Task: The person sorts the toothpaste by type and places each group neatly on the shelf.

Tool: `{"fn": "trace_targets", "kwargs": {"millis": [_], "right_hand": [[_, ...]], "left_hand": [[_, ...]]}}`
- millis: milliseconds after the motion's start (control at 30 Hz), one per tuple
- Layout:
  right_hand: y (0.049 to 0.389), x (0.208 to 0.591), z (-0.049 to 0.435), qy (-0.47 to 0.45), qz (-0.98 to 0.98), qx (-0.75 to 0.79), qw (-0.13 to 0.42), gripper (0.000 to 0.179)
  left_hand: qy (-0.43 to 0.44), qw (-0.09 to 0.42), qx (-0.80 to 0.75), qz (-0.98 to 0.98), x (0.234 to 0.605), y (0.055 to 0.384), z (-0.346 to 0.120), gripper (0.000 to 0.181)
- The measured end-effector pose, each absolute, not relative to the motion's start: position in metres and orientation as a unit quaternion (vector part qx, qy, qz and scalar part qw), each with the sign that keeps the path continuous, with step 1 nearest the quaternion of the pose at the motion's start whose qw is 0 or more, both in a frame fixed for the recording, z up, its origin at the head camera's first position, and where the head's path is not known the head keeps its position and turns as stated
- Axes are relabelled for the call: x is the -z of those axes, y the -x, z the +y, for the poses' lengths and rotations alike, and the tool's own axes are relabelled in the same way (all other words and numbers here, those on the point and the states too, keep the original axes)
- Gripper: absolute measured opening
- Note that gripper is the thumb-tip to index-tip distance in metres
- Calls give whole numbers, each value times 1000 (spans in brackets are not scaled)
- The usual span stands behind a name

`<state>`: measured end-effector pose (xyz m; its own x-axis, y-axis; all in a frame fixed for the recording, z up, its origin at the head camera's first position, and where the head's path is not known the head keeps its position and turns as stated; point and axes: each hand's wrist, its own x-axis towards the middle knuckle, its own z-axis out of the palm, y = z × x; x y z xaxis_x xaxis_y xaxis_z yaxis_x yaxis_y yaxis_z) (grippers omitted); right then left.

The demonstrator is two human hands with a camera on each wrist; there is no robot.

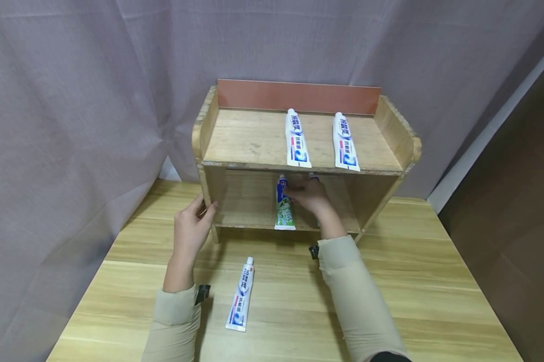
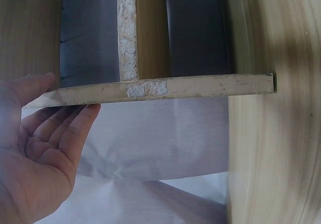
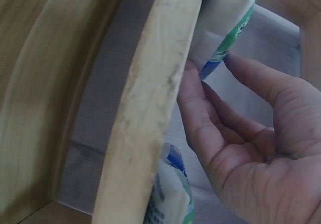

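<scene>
My left hand (image 1: 192,226) grips the front edge of a two-tier wooden shelf's left side panel (image 2: 200,87), thumb on the inner face and fingers outside. Inside the lower tier, my right hand (image 1: 311,195) pinches a blue-and-green toothpaste tube (image 1: 285,206) near its cap end, as the right wrist view shows with thumb and fingers on the tube (image 3: 220,33). A second toothpaste tube (image 3: 173,194) lies on the same tier, mostly hidden behind my right hand and forearm in the head view.
On the top tier (image 1: 249,138) lie two white-and-blue toothpaste tubes, one nearer the middle (image 1: 297,141) and another to the right (image 1: 345,143). A similar white tube (image 1: 241,296) lies on the wooden table (image 1: 281,327) before the shelf. Grey curtain (image 1: 118,100) hangs behind.
</scene>
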<state>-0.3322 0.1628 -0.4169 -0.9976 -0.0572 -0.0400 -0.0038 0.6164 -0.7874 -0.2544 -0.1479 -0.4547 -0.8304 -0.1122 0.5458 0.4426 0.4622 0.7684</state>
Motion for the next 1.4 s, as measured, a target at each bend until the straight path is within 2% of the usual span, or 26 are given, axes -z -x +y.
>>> {"fn": "trace_targets", "kwargs": {"millis": [600, 867, 1167, 1400], "right_hand": [[316, 418, 165, 10, 898, 439, 33, 43], [298, 420, 168, 24, 902, 431, 29, 39], [268, 420, 170, 13, 893, 450, 11, 51], [250, 428, 168, 16, 873, 487, -1, 40]], "left_hand": [[98, 269, 508, -812, 451, 254, -147, 33], [96, 270, 511, -811, 453, 253, -147, 32], [94, 272, 511, -810, 454, 252, -145, 32], [91, 272, 511, -810, 453, 251, -145, 31]]}}
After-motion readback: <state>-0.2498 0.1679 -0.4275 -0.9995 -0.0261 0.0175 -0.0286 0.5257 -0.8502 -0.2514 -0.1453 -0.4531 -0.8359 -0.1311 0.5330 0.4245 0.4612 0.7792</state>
